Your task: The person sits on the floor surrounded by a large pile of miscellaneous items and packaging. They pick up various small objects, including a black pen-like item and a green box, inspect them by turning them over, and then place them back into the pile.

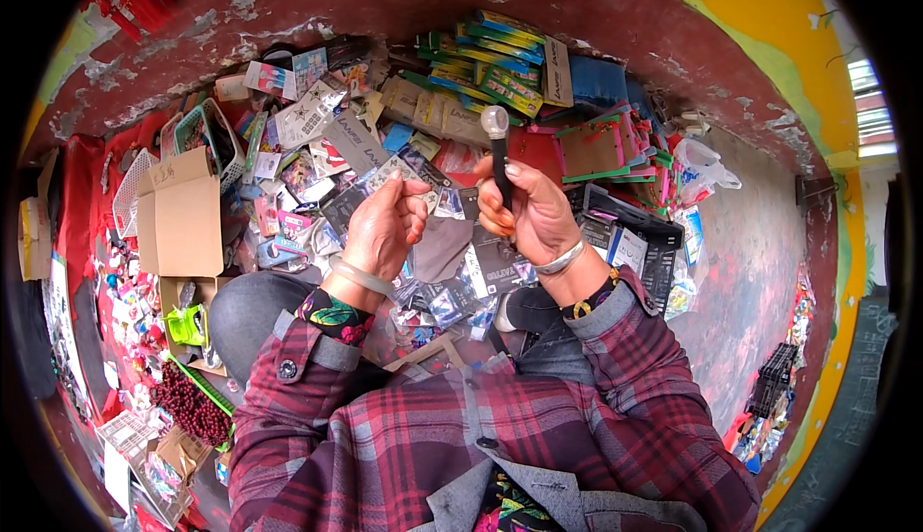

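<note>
My right hand (540, 210) grips a black strap-like thing with a round silvery head (495, 123) and holds it upright; whether it is a watch I cannot make out. To its left, my left hand (389, 229) is raised with the fingers curled in, and nothing shows in it. A gap separates the two hands. Below them, between my knees, lie small packaged goods (447, 303) and dark printed cards (495, 258).
Flat colourful boxes (510, 61) are stacked against the red wall. An opened cardboard box (180, 215) stands at left beside white baskets (226, 143). Dark red beads (192, 405) lie below it. A black crate (663, 261) and a clear plastic bag (707, 167) are at right.
</note>
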{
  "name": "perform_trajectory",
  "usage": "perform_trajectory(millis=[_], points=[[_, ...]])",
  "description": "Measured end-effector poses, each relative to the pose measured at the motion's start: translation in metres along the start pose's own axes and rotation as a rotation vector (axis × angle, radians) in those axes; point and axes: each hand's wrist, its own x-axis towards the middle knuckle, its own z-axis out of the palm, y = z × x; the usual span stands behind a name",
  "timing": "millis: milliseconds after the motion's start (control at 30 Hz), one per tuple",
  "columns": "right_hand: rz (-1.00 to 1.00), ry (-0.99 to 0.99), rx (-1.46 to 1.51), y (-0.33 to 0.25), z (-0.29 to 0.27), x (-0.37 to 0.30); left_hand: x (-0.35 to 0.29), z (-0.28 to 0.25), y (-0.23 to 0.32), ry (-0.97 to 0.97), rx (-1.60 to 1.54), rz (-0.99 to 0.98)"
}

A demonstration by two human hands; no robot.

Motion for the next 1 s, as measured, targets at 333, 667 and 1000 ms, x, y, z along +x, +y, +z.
perform_trajectory(millis=[333,667,1000], points=[[0.132,0.102,-0.115,0.01,0.003,0.004,0.002,-0.005,-0.001,-0.086,0.042,0.045],[0.436,-0.002,-0.384,0.05,0.001,0.004,-0.003,-0.004,-0.016,-0.214,-0.04,0.088],[0.292,0.228,-0.878,0.1,0.014,0.007,-0.004,-0.022,-0.025,0.045,-0.01,0.271]])
